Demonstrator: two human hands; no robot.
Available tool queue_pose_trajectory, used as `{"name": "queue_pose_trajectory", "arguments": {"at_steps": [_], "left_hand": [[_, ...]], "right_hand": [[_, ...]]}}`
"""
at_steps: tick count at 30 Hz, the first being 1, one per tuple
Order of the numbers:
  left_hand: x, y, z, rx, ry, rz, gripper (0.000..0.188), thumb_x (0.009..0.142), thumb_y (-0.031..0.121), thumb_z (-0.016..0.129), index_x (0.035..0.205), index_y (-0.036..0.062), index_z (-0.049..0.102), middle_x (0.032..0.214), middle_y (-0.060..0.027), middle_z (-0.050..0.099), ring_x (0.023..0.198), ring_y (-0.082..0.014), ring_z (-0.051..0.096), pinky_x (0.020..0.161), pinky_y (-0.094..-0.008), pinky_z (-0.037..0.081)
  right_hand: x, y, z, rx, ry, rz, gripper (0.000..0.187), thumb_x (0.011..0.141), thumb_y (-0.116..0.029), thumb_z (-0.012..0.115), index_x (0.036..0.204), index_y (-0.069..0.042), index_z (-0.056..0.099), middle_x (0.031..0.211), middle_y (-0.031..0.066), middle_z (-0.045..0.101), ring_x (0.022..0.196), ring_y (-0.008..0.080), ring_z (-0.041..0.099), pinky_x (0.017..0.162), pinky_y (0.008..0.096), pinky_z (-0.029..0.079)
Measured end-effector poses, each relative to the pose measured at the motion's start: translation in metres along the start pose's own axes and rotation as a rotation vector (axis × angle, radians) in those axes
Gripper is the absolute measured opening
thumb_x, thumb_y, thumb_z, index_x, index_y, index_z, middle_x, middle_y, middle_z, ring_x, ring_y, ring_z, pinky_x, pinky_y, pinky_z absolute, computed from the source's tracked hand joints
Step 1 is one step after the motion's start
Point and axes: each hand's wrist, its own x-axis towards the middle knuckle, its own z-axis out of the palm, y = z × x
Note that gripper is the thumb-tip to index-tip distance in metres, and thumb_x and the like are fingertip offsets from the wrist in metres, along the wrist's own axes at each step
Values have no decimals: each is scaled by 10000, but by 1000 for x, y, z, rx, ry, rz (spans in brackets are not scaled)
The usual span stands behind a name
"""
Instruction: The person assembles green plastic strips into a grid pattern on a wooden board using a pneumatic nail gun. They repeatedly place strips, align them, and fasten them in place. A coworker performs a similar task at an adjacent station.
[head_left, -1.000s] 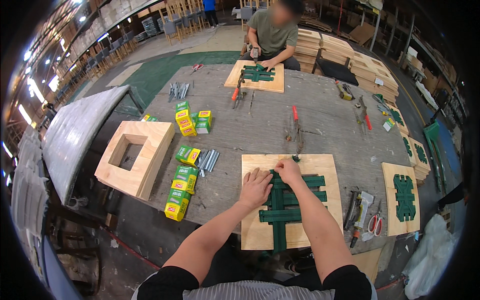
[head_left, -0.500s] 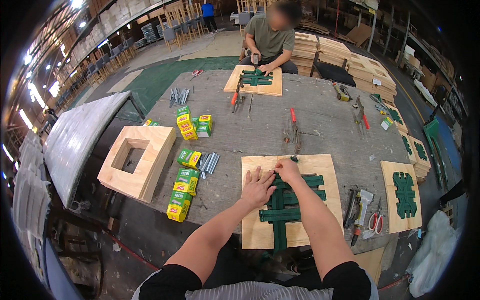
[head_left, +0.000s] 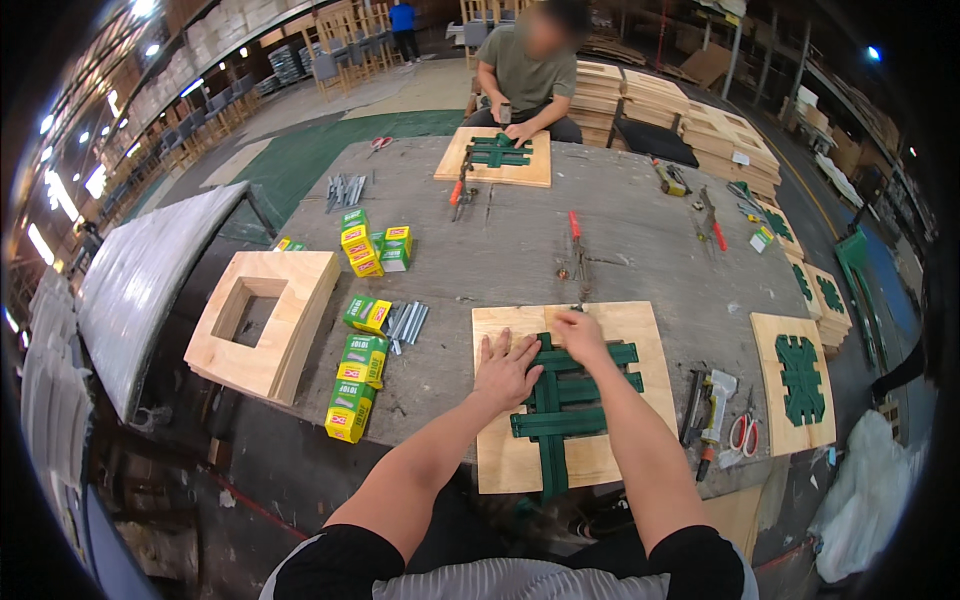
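Note:
A square plywood board [head_left: 640,445] lies before me at the table's front edge. Green webbing straps [head_left: 555,425] cross each other over its middle, and one strap hangs past the board's near edge. My left hand [head_left: 507,372] rests flat on the board's upper left, fingers spread, its fingertips beside the upper end of the lengthwise strap. Right of it, my right hand [head_left: 580,338] is curled closed at the board's far edge, by the strap's end. What its fingers hold is hidden. Just beyond it lies a clamp with a red handle [head_left: 575,225].
At left are a stack of plywood frames [head_left: 300,300], green and yellow boxes [head_left: 350,405] and staple strips [head_left: 407,323]. A staple gun [head_left: 718,400], scissors [head_left: 744,435] and a strapped board [head_left: 765,375] lie at right. Across the table a co-worker [head_left: 530,75] handles another board [head_left: 530,172].
My right hand has shifted slightly away from my left hand, near the board's far edge. My left hand stays flat on the board. The whole view has shifted a little.

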Motion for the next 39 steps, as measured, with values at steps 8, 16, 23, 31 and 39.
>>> {"name": "queue_pose_trajectory", "arguments": {"at_steps": [8, 16, 23, 31, 39], "left_hand": [[-9, -13, 1, 12, -14, -46, 594, 1066, 491, 395, 1587, 205, 398, 1652, 21, 348, 1548, -391, 235, 1250, -639, 111], [-2, 1, -2, -33, -57, -39, 602, 1068, 496, 385, 1597, 208, 376, 1664, 26, 321, 1561, -368, 205, 1261, -621, 95], [-5, -5, -2, -33, -9, -27, 595, 1064, 502, 408, 1582, 209, 400, 1649, 30, 354, 1554, -371, 228, 1264, -607, 115], [-10, -15, -2, -21, -21, -61, 600, 1065, 514, 389, 1589, 223, 389, 1661, 43, 335, 1560, -362, 215, 1267, -607, 97], [-10, -16, 3, -66, -8, -38, 604, 1062, 528, 383, 1591, 236, 387, 1661, 50, 338, 1563, -361, 207, 1261, -620, 101]], "right_hand": [[-136, 62, -221, -469, 606, 348, 292, 925, -270, 718, 1032, 1, 745, 934, 202, 750, 880, 357, 728, 791, 433, 555], [-173, 121, -258, -724, 305, 698, 518, 747, -405, 844, 978, 49, 748, 1008, 271, 740, 934, 399, 734, 817, 473, 561], [-153, 107, -258, -375, 462, 802, 450, 661, -72, 804, 1066, 80, 684, 988, 224, 733, 831, 319, 733, 718, 430, 565], [-138, -12, -261, 498, 460, 504, 253, 817, -117, 779, 995, -30, 621, 772, 53, 609, 560, 181, 617, 493, 349, 510], [-75, -85, -118, 636, -79, 638, 286, 920, -211, 770, 1133, -79, 630, 875, 46, 650, 520, 158, 600, 433, 334, 500]]}}
